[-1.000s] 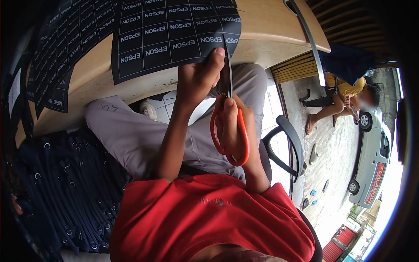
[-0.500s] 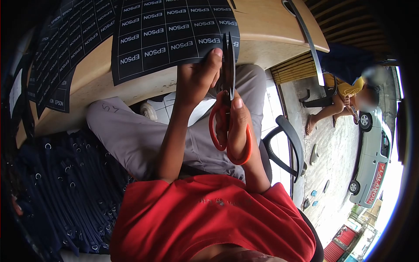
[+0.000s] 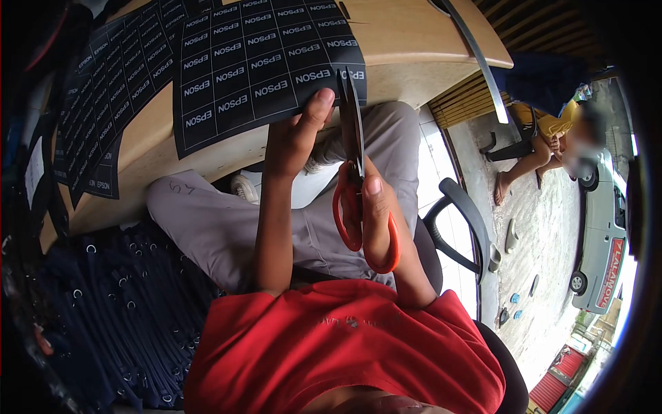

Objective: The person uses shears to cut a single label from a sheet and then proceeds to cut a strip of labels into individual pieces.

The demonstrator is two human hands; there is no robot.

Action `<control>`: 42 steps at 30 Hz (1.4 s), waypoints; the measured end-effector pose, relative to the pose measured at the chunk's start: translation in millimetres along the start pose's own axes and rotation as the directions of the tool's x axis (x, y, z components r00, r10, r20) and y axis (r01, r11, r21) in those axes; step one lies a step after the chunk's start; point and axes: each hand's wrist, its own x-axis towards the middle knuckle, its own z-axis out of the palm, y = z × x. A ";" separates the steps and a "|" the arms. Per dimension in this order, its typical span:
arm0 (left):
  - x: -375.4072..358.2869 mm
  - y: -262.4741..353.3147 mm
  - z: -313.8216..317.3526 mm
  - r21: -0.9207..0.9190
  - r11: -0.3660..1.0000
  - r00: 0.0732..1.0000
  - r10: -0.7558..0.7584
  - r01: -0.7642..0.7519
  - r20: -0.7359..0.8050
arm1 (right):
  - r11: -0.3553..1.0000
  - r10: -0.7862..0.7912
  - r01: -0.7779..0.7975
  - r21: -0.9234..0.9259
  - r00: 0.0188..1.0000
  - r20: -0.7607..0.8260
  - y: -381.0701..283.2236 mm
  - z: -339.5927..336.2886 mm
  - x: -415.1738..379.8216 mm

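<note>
A black sheet [image 3: 265,58] printed with a grid of white EPSON labels lies over the table's front edge. My left hand [image 3: 296,138] pinches its near edge, thumb on top and the fingers hidden underneath. In my right hand [image 3: 378,207] is a pair of scissors [image 3: 352,131] with orange-red handles, thumb through one loop. The blades point away from me, slightly apart, at the sheet's near edge beside the rightmost label column. Whether the sheet lies between both blades is hard to make out.
More black EPSON sheets [image 3: 131,83] hang over the wooden table [image 3: 407,48] at the left. Dark blue straps with metal rings [image 3: 117,317] are bundled at lower left. A chair armrest [image 3: 458,224] stands right; beyond are a seated person [image 3: 545,141] and a van [image 3: 603,234].
The view has shifted slightly. Both hands, the sheet and the scissors appear a little lower and further left, with the blades still at the sheet's right-hand column. Both grips look the same.
</note>
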 end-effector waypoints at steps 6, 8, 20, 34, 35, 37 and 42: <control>-5.0 21.8 -16.4 0.090 0.985 0.970 -0.164 0.149 0.181 | 1.000 -0.007 0.008 -0.022 1.000 0.028 -3.3 -6.4 -5.4; -6.6 27.8 -11.7 0.147 0.980 0.963 -0.162 0.132 0.217 | 0.999 -0.006 0.007 -0.032 0.999 0.037 -4.1 -7.8 -5.9; -5.3 20.8 -7.4 0.211 0.976 0.981 -0.085 0.047 0.173 | 0.998 0.020 -0.019 -0.052 0.999 0.024 0.0 -11.5 -5.7; -5.3 20.5 -11.3 0.228 0.973 0.974 -0.088 0.039 0.210 | 0.996 0.076 -0.075 -0.042 0.997 0.006 -3.5 -6.3 5.4; -5.2 19.6 -11.5 0.238 0.971 0.976 -0.076 0.026 0.204 | 0.996 0.077 -0.077 -0.047 0.997 0.009 -4.2 -5.8 6.2; -5.2 20.0 -12.7 0.232 0.972 0.973 -0.081 0.029 0.216 | 0.997 0.057 -0.057 -0.051 0.998 0.000 -5.9 -5.2 7.4; -6.0 23.5 -12.1 0.189 0.981 0.968 -0.079 0.033 0.240 | 0.997 0.053 -0.053 -0.059 0.999 -0.008 -4.4 -4.1 11.7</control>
